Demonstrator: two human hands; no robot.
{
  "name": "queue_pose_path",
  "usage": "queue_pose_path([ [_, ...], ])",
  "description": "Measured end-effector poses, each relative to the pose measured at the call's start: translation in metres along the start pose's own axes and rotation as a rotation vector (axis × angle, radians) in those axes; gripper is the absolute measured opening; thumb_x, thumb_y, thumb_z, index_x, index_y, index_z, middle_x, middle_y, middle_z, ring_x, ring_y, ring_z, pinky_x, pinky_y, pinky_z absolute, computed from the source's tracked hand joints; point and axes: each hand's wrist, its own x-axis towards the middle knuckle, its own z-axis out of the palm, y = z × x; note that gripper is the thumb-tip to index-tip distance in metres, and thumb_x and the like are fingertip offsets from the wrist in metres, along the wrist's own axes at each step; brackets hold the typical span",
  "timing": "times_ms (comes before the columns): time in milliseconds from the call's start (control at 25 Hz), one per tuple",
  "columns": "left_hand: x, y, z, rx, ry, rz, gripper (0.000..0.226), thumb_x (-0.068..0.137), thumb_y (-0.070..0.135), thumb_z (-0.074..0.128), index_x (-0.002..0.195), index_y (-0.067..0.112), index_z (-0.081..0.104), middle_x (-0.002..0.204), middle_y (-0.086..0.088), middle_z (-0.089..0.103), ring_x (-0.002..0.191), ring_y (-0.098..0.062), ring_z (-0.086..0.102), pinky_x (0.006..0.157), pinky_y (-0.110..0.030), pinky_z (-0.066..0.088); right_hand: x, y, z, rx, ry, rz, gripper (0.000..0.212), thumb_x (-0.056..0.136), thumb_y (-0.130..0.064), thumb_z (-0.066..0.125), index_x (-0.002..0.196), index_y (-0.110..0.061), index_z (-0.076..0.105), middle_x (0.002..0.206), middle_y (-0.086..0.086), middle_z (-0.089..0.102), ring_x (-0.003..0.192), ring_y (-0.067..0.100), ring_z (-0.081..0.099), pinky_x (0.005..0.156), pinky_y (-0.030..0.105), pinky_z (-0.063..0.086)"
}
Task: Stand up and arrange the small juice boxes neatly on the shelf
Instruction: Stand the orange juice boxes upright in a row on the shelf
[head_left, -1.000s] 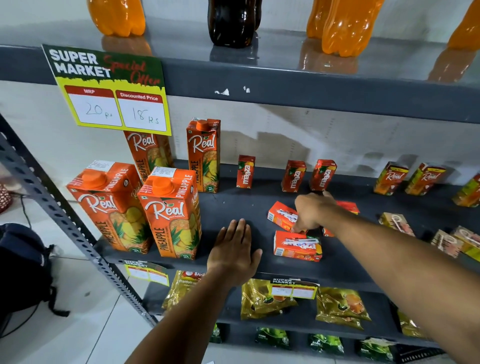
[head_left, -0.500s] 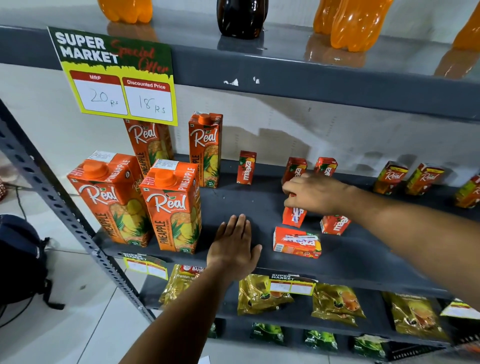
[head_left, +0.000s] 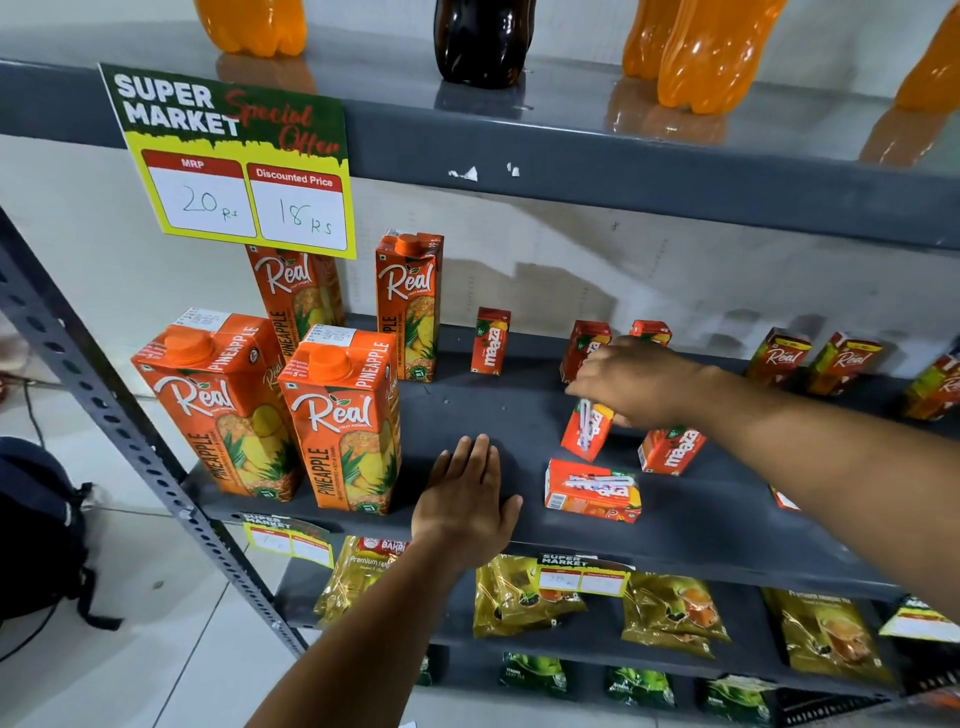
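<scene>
Since the previous frame, your right hand (head_left: 636, 382) has tilted the held Maaza box (head_left: 587, 431) nearer upright, mid-shelf (head_left: 467, 410). Its fingers are closed on the box top. Your left hand (head_left: 462, 501) stays flat, fingers extended, on the shelf front. One box (head_left: 592, 491) lies flat beside it.

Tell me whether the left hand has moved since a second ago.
No. The left hand stays flat on the shelf, the same gap right of the front pineapple carton.
</scene>
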Motion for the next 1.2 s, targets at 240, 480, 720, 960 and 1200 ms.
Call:
queue_pose_path([
  [240,0.000,0.000,-0.001,-0.012,-0.002,-0.001,0.073,0.095,0.054,0.019,0.151,0.010,0.003,0.162,-0.006,-0.001,0.147,-0.023,-0.007,0.119,-0.041,0.001,0.007,-0.008,-0.003,0.258,-0.155,0.463,0.046,0.084,-0.062,0.049,0.082,-0.016,0.055,0.074,0.003,0.057,0.076,0.023,0.056,0.076,0.035,0.044],
  [480,0.000,-0.002,-0.001,-0.013,-0.010,0.007,0.073,0.095,0.055,0.018,0.151,0.010,0.002,0.162,-0.005,-0.003,0.147,-0.022,-0.008,0.119,-0.041,0.001,0.014,-0.021,0.006,0.244,-0.122,0.688,0.058,0.084,-0.070,0.041,0.094,-0.016,0.060,0.084,0.003,0.059,0.090,0.025,0.062,0.071,0.034,0.040],
  [720,0.000,-0.003,0.000,-0.014,-0.013,0.017,0.073,0.095,0.054,0.017,0.150,0.010,0.002,0.162,-0.006,-0.003,0.147,-0.022,-0.008,0.119,-0.041,0.001,-0.015,-0.029,-0.013,0.467,0.207,0.418,0.052,0.083,-0.060,0.053,0.115,-0.019,0.059,0.111,0.004,0.066,0.098,0.024,0.062,0.073,0.033,0.049],
  [960,-0.001,0.000,-0.002,0.004,-0.010,0.004,0.073,0.095,0.054,0.017,0.150,0.008,0.003,0.162,-0.008,-0.001,0.147,-0.024,-0.005,0.119,-0.041,0.002,-0.024,-0.082,0.011,0.449,-0.359,0.357,0.050,0.074,-0.037,0.075,0.114,-0.015,0.057,0.112,0.007,0.061,0.098,0.026,0.061,0.068,0.032,0.048],
  [1200,-0.002,0.001,-0.003,0.015,-0.009,0.003,0.073,0.096,0.054,0.016,0.150,0.008,0.000,0.162,-0.007,-0.003,0.147,-0.023,-0.006,0.119,-0.040,-0.001,-0.037,-0.076,0.035,0.581,-0.388,0.534,0.038,0.071,-0.027,0.075,0.104,-0.016,0.059,0.106,0.007,0.064,0.090,0.024,0.062,0.071,0.033,0.052],
])
